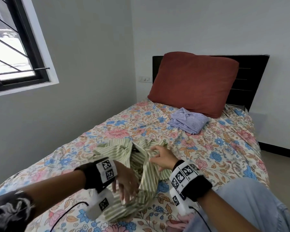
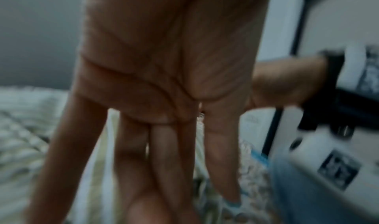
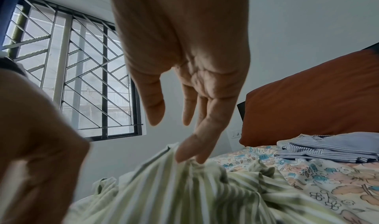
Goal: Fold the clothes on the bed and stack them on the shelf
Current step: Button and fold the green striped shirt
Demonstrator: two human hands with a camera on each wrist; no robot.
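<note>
A crumpled green-and-white striped shirt (image 1: 141,178) lies on the bed's floral sheet (image 1: 216,148) in front of me. My left hand (image 1: 124,188) hovers over the shirt's near part with straight, spread fingers (image 2: 164,146) and holds nothing; it is motion-blurred. My right hand (image 1: 161,158) reaches down onto the shirt's far side. In the right wrist view its straight fingertips (image 3: 188,151) touch a bunched ridge of the striped shirt (image 3: 184,195), with the thumb apart. A folded blue-striped shirt (image 1: 187,121) sits near the pillow.
A rust-red pillow (image 1: 192,82) leans on the dark headboard (image 1: 251,76). A barred window (image 1: 10,44) is in the left wall, which runs along the bed's left side. My jeans-clad leg (image 1: 241,206) is at the lower right. No shelf is in view.
</note>
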